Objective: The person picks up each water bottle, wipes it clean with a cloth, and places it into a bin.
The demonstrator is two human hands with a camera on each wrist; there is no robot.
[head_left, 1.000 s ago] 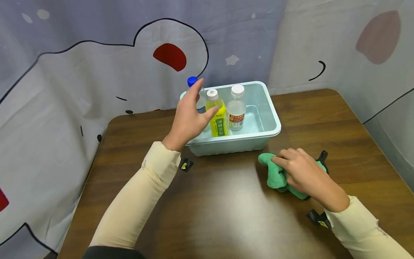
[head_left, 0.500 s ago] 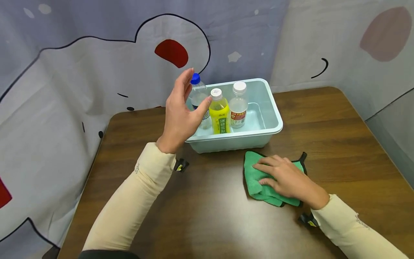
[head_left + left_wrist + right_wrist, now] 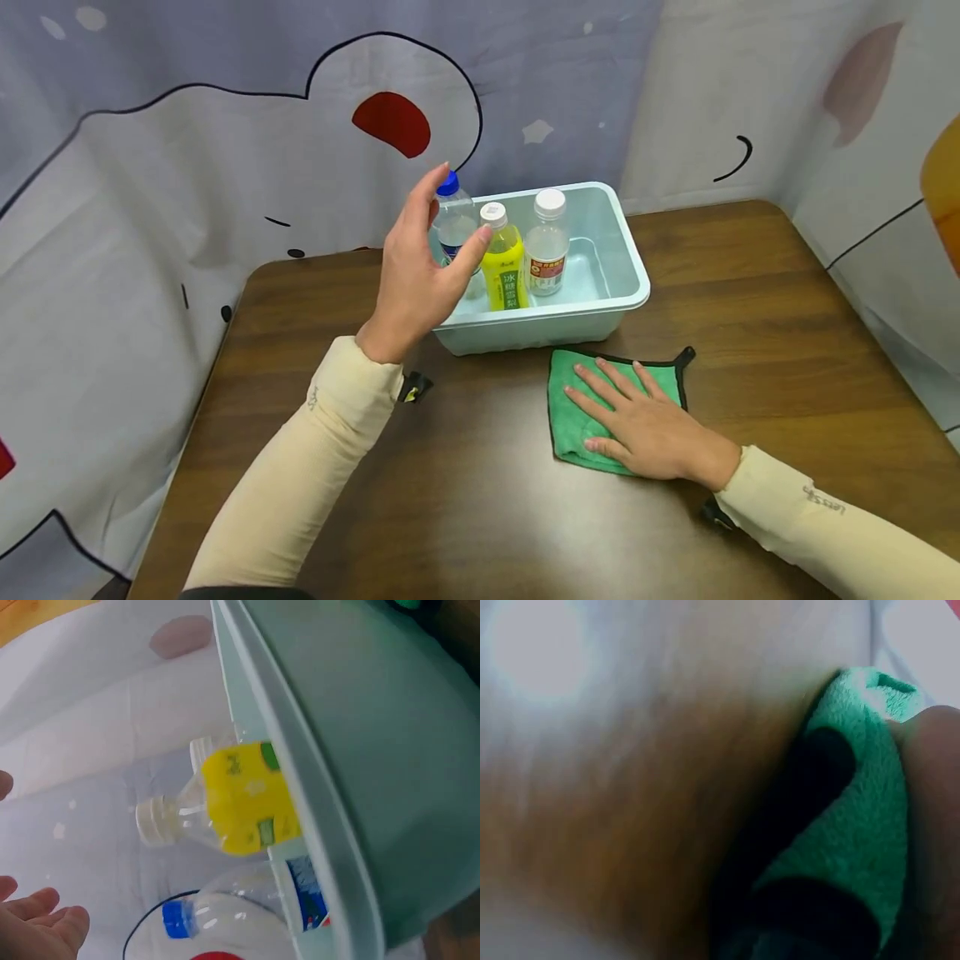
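Note:
My right hand rests with spread fingers on a green cloth, which lies flat on the table and has a black edge and a corner loop. In the right wrist view the cloth is partly hidden by the hand. My left hand is raised in front of the light blue tub, thumb and fingers apart, holding nothing. In the tub stand a blue-capped bottle, a yellow-labelled bottle with a white cap, and a clear bottle with a red label. The left hand partly hides the blue-capped one.
The brown wooden table reaches back to a patterned curtain. That curtain also hangs along the left and right sides. An orange shape shows at the right edge of the head view.
The crumpled cloth under my right hand now lies flat and further left, and the fingers have gone from gripping it to spread on top. My left hand has drawn back slightly leftward.

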